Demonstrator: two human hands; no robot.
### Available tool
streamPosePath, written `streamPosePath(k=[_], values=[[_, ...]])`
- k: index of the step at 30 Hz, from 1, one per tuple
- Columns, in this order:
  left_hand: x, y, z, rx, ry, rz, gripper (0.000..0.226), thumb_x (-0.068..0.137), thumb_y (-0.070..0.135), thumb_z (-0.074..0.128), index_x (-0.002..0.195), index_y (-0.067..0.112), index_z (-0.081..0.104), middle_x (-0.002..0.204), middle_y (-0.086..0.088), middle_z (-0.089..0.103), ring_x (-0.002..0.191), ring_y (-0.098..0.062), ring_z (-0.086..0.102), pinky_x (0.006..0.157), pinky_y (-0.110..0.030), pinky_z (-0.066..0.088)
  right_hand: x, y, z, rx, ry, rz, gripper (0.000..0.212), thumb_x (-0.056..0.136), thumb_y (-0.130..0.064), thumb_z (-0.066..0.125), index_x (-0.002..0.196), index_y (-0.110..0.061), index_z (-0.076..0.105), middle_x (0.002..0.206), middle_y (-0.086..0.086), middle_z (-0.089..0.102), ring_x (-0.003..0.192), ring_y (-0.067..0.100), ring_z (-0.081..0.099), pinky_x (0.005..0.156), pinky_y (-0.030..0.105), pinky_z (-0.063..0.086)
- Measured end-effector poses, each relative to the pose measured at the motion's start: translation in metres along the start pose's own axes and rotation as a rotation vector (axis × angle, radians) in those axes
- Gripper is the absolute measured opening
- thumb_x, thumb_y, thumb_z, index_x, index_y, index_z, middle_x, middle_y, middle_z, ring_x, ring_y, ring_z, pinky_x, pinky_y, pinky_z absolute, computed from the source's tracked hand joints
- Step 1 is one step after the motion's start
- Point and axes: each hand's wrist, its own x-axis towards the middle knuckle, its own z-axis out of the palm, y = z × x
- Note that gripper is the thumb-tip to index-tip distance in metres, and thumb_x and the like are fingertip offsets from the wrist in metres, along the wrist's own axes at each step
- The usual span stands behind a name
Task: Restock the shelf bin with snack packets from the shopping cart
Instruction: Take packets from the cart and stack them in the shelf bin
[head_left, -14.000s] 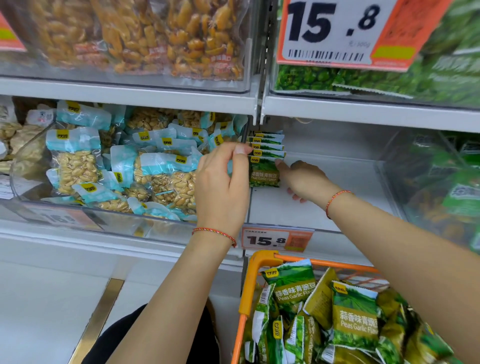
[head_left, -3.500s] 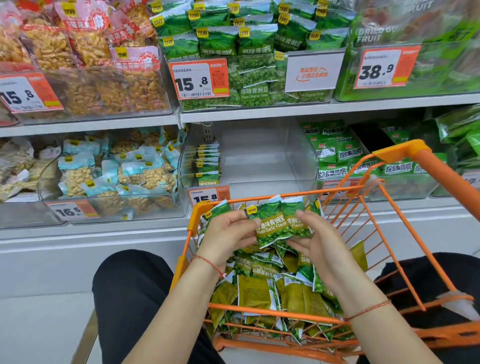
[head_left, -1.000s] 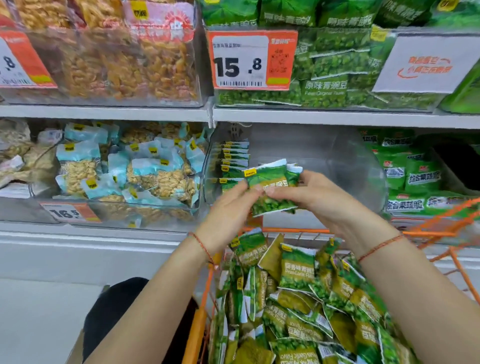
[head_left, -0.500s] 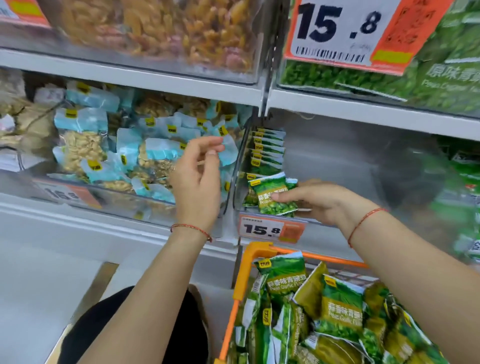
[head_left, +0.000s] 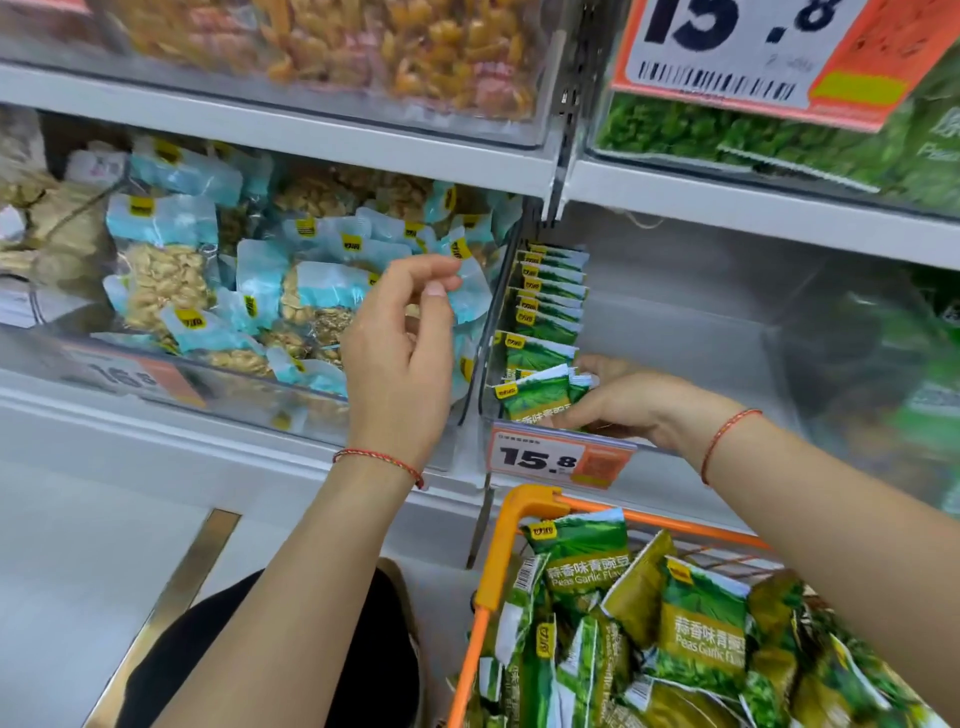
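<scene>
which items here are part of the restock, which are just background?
Job:
- right hand holding green pea packets
- clear shelf bin with packet row
- orange cart of packets
- left hand, empty

Background:
- blue nut packs
- price tag

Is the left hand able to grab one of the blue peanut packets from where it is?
Probably not straight on: the left hand hovers in front of the blue peanut packets, but their bin's clear front wall stands between. It would have to reach over.
</scene>
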Motion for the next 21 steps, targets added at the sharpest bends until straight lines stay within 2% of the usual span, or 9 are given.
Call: streamPosePath(k=[4,8,10,12,14,17,19,21], values=[[0.0,-0.002,0.001,0.035,-0.023,0.003,0.02,0.096,0.014,0.044,0.1,0.025,0.061,0.094,0.011,0.066,0.062,0.0,0.049,0.058,-0.013,0.034,-0.007,0.0,0.001,-0.275,0.129,-0.136,0.089,0.069,-0.013,0.082,0.144,-0.022,0.034,0.133,0.007,0.054,0.108,0.027,0.059,0.093,0.036,0.05],[-0.001,-0.003,0.002,0.064,-0.037,0.013,0.021,0.095,0.015,0.044,0.101,0.023,0.062,0.094,0.011,0.065,0.066,0.0,0.048,0.061,-0.014,0.034,-0.013,-0.011,0.003,-0.41,0.295,-0.199,0.084,0.068,-0.026,0.085,0.136,-0.012,0.037,0.129,0.007,0.054,0.112,0.028,0.055,0.089,0.033,0.047],[-0.001,-0.003,0.002,0.083,-0.04,0.024,0.021,0.095,0.014,0.044,0.101,0.024,0.061,0.094,0.011,0.064,0.067,-0.001,0.049,0.062,-0.015,0.035,-0.012,-0.011,0.005,-0.454,0.276,-0.138,0.072,0.068,-0.035,0.084,0.124,-0.009,0.048,0.119,0.007,0.061,0.105,0.026,0.058,0.085,0.032,0.048],[-0.001,-0.003,0.001,0.093,-0.04,0.026,0.021,0.095,0.014,0.043,0.1,0.025,0.061,0.094,0.011,0.064,0.067,-0.001,0.049,0.062,-0.015,0.036,-0.01,-0.009,0.006,-0.47,0.215,-0.068,0.06,0.068,-0.045,0.081,0.108,-0.007,0.057,0.097,0.01,0.068,0.085,0.024,0.061,0.075,0.033,0.049],[-0.001,-0.003,0.0,0.092,-0.039,0.021,0.022,0.095,0.013,0.043,0.1,0.026,0.06,0.094,0.011,0.065,0.065,0.0,0.049,0.06,-0.014,0.035,-0.009,-0.008,0.004,-0.395,0.181,-0.036,0.057,0.068,-0.045,0.081,0.103,-0.007,0.059,0.085,0.01,0.068,0.074,0.023,0.06,0.069,0.034,0.05],[0.0,-0.003,-0.002,0.102,-0.036,0.02,0.021,0.094,0.013,0.043,0.1,0.025,0.06,0.095,0.012,0.064,0.067,0.0,0.049,0.06,-0.013,0.034,-0.008,-0.008,0.004,-0.298,0.17,-0.021,0.056,0.069,-0.039,0.082,0.107,-0.008,0.057,0.09,0.008,0.068,0.079,0.022,0.064,0.073,0.034,0.053],[0.001,-0.003,-0.003,0.107,-0.034,0.019,0.021,0.094,0.013,0.044,0.1,0.025,0.061,0.094,0.013,0.064,0.069,0.0,0.05,0.061,-0.012,0.035,-0.005,-0.009,0.007,-0.361,0.176,-0.078,0.049,0.07,-0.036,0.082,0.105,-0.008,0.061,0.088,0.007,0.068,0.074,0.02,0.062,0.071,0.031,0.051],[0.001,-0.003,-0.003,0.112,-0.035,0.02,0.021,0.094,0.013,0.044,0.1,0.025,0.061,0.093,0.016,0.062,0.073,-0.002,0.052,0.063,-0.014,0.037,-0.004,-0.012,0.011,-0.441,0.178,-0.147,0.043,0.072,-0.035,0.08,0.105,-0.011,0.065,0.091,0.008,0.071,0.079,0.022,0.064,0.076,0.033,0.052]])
